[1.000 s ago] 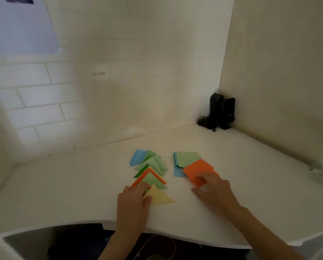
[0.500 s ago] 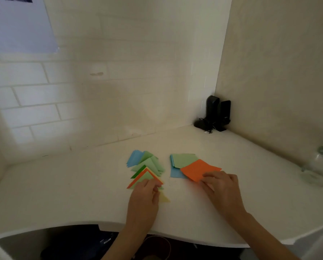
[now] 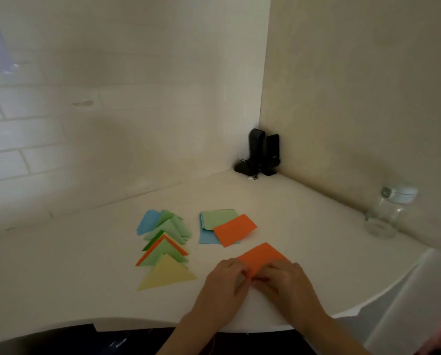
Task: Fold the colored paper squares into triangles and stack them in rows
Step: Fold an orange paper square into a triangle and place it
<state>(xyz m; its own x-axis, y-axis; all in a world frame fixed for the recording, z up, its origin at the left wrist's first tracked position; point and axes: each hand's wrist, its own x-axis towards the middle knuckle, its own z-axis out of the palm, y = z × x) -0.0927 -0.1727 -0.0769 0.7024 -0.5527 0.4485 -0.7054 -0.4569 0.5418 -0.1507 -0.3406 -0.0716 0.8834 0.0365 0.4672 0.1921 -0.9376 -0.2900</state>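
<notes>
Hands meet at the near edge of the white desk (image 3: 60, 278): left hand (image 3: 222, 285) and right hand (image 3: 288, 285) both pinch the orange paper square (image 3: 261, 256), lying flat before the paper stack (image 3: 218, 221).

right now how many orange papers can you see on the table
3. One orange sheet is under both hands near the table's front edge, one orange square tops the unfolded pile, and one orange triangle shows in the folded row. More may be hidden.
</notes>
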